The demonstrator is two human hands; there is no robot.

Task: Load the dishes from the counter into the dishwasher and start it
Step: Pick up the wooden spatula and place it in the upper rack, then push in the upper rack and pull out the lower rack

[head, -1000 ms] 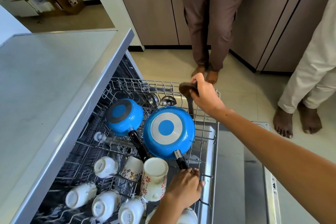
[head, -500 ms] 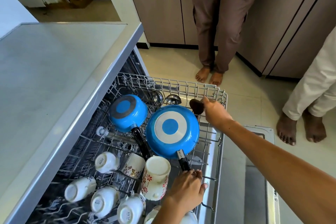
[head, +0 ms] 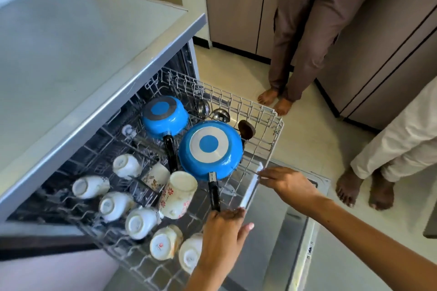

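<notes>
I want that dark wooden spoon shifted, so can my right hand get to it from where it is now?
Probably yes. The right hand hovers open at the rack's near right edge, and the wooden spoon stands at that same side, behind the big blue pan. Nothing covers it from above.

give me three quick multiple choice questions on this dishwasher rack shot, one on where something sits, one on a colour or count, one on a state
1. Where is the dark wooden spoon?
A. among the cups
B. at the rack's far end, beside the larger blue pan
C. on the counter

2. How many blue pans are in the rack?
A. one
B. two
C. four

3. What is the right hand doing?
A. gripping the spoon
B. fingers extended at the rack's edge, holding nothing
C. lifting a cup

Answers:
1 B: the spoon stands past the larger blue pan, near the far wires.
2 B: that pan plus the smaller blue pan.
3 B: its fingers are straight and empty.
</notes>
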